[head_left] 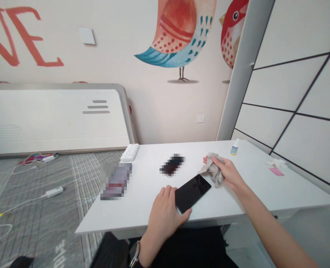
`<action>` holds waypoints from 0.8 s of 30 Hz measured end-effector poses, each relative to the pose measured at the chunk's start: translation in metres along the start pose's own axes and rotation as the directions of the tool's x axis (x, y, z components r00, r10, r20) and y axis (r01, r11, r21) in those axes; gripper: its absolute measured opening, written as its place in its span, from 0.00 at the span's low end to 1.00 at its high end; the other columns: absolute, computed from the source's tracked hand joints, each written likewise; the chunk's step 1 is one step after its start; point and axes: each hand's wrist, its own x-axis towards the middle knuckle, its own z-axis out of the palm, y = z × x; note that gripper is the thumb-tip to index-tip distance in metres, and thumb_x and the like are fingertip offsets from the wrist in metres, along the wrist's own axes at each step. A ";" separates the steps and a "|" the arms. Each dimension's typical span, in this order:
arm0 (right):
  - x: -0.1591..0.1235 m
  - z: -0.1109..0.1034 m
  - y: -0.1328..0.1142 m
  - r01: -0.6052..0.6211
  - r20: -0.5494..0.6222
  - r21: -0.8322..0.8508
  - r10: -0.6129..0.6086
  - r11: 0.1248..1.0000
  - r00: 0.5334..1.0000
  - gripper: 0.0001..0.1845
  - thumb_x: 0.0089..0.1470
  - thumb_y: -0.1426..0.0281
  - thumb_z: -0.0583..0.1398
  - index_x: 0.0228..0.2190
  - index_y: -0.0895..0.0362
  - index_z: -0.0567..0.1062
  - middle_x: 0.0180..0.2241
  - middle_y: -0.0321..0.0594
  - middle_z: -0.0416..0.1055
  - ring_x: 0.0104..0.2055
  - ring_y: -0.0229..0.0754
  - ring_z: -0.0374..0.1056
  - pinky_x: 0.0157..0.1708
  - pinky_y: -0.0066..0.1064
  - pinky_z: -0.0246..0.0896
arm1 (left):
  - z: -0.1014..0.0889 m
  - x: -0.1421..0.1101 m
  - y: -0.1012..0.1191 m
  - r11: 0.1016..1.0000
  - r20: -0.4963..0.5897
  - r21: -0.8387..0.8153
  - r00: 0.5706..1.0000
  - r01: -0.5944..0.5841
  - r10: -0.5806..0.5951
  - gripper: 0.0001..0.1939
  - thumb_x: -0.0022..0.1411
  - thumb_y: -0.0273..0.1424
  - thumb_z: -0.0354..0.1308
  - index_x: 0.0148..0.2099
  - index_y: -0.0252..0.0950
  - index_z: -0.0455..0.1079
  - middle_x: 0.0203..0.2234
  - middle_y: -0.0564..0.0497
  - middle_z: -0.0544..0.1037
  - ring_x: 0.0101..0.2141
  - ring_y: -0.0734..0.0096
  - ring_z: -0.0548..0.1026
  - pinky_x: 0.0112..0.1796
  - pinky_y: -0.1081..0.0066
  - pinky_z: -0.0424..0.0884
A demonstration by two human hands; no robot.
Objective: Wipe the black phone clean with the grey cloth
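Observation:
A black phone (194, 191) lies screen up on the white table (265, 190), near its front edge. My left hand (165, 214) grips the phone's near end, fingers curled round it. My right hand (227, 173) is closed on a crumpled grey cloth (213, 171), just beyond the phone's far right corner. The cloth hangs down and touches the tabletop.
A small spray bottle (234, 147) stands at the back right. A blurred dark object (172, 165) and a blurred patch (115, 181) lie further left, with a white ribbed block (130, 152) behind. Pink and white scraps (276, 167) sit at the right. Cables cross the grey floor (28, 208).

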 end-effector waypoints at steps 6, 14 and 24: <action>0.005 0.014 -0.014 0.108 -0.033 -0.231 -0.118 0.967 0.992 0.31 0.45 0.38 0.66 0.22 0.56 0.78 0.26 0.44 0.78 0.43 0.56 0.76 0.39 0.38 0.74 | 0.000 0.000 -0.002 1.000 -0.008 -0.005 1.000 -0.028 0.028 0.27 0.57 0.44 0.65 0.54 0.38 0.66 0.45 0.46 0.71 0.47 0.53 0.71 0.50 0.55 0.68; -0.059 0.038 -0.001 0.353 0.508 -0.504 -0.060 0.788 0.859 0.31 0.66 0.45 0.51 0.56 0.51 0.76 0.62 0.45 0.67 0.64 0.53 0.63 0.64 0.49 0.57 | -0.001 -0.001 0.001 1.000 0.011 -0.006 1.000 -0.004 0.004 0.25 0.56 0.44 0.66 0.51 0.36 0.67 0.46 0.45 0.70 0.47 0.53 0.70 0.49 0.55 0.69; -0.099 0.027 0.028 0.663 0.734 -0.663 0.128 0.347 0.667 0.48 0.59 0.42 0.58 0.70 0.50 0.50 0.71 0.42 0.46 0.73 0.54 0.43 0.71 0.52 0.34 | 0.002 0.000 0.000 1.000 0.017 -0.005 1.000 -0.002 0.002 0.24 0.59 0.46 0.63 0.49 0.34 0.68 0.43 0.45 0.70 0.44 0.54 0.72 0.47 0.57 0.71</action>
